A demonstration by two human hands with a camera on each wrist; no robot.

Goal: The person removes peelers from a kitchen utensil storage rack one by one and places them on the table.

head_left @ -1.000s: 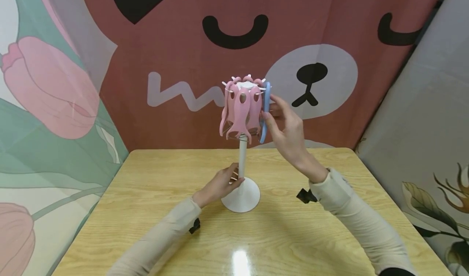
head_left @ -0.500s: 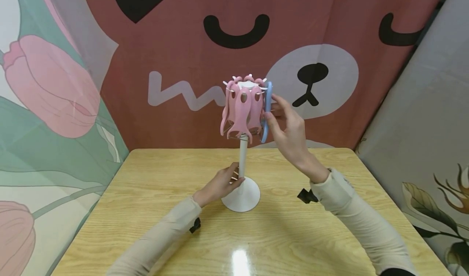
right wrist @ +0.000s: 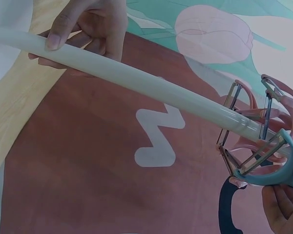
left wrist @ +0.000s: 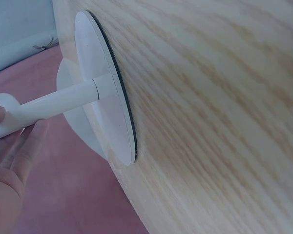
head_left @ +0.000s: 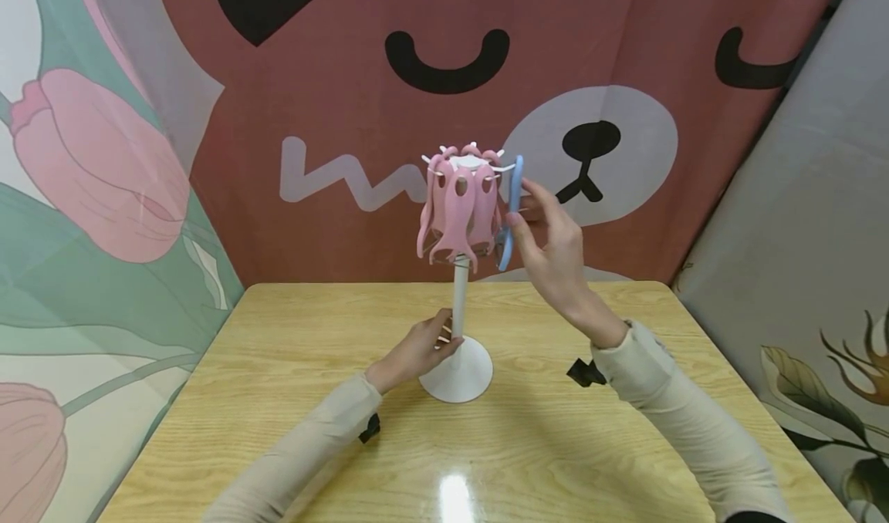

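Observation:
A white stand [head_left: 460, 295] with a round base is upright on the table, and several pink peelers [head_left: 458, 218] hang from the hooks around its top. My left hand [head_left: 413, 349] grips the lower pole, thumb and fingers on either side of it. On the stand's right side, my right hand [head_left: 556, 257] pinches the handle of a blue Y-shaped peeler [head_left: 515, 199]. A white hook still reaches the top of that handle; whether it passes through the hole is hidden. In the right wrist view, the blue peeler's metal blade [right wrist: 263, 156] shows beside the pink ones.
A dark navy handle [right wrist: 226, 207] hangs near the blue peeler in the right wrist view. The wooden table [head_left: 312, 415] ends at a brown patterned curtain [head_left: 333, 237] behind the stand. Black camera mounts [head_left: 586, 372] sit under both sleeves.
My right hand has drawn the blue peeler slightly outward to the right, so more of the hook shows and a gap parts it from the pink peelers. The left hand holds still.

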